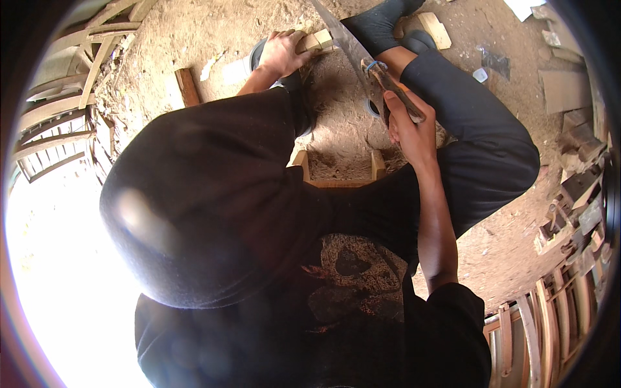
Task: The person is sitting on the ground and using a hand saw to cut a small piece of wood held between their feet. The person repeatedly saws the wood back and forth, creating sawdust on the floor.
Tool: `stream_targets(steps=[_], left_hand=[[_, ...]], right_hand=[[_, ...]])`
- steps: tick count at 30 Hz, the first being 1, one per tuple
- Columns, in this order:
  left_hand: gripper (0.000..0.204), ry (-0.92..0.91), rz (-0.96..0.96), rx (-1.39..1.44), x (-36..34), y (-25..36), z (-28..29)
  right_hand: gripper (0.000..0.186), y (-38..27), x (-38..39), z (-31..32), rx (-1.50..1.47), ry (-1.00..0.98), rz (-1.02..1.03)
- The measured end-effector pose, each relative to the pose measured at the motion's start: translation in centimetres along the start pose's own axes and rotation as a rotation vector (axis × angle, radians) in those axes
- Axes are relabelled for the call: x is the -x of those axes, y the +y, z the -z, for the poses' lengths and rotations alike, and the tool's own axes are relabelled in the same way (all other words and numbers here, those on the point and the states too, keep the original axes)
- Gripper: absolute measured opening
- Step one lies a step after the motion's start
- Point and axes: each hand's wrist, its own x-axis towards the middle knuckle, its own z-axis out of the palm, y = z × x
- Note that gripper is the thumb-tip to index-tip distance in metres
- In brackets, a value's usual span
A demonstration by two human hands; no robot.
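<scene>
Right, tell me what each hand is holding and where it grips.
The right hand holds a saw by its wooden handle. The left hand grips the end of a wooden block.

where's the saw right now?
Head view, upper centre-right: the saw is gripped at its handle by the right hand, its blade running up-left to the wooden piece that the left hand holds on the dirt ground.

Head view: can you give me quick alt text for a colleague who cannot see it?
Seen from above, a seated person in dark clothes saws wood on bare dirt: the right hand grips the handsaw by its handle, while the left hand holds a pale wooden block under the blade. Wood offcuts and slatted frames lie around.
</scene>
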Motion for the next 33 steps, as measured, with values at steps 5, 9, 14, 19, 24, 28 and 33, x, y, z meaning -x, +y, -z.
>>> stream_targets(steps=[5, 9, 14, 19, 24, 28, 33], left_hand=[[0.053, -0.100, 0.076, 0.111, -0.5, -0.1, 0.7], [0.052, -0.230, 0.151, 0.129, -1.2, 0.4, 2.1], [0.054, -0.281, 0.177, 0.153, -1.5, -0.4, 2.0], [0.056, -0.308, 0.223, 0.198, -1.8, 0.0, 2.2], [0.062, -0.295, 0.220, 0.192, -1.8, -0.6, 2.0], [0.060, -0.343, 0.248, 0.261, -2.0, -0.5, 2.4], [0.059, -0.326, 0.225, 0.231, -2.4, -0.9, 1.3]], right_hand=[[0.032, 0.2, 0.4, 0.1, 0.087, 0.002, 0.055], [0.035, -0.6, 3.4, 0.0, 0.168, 0.040, 0.108], [0.036, -2.6, 9.9, 0.5, 0.219, 0.036, -0.003], [0.038, -4.6, 15.0, 0.9, 0.333, 0.052, -0.054], [0.041, -5.6, 16.5, 0.9, 0.410, -0.003, -0.076], [0.041, -5.6, 17.1, 1.2, 0.426, 0.016, -0.139], [0.041, -4.5, 17.4, 0.8, 0.479, -0.001, 0.058]])
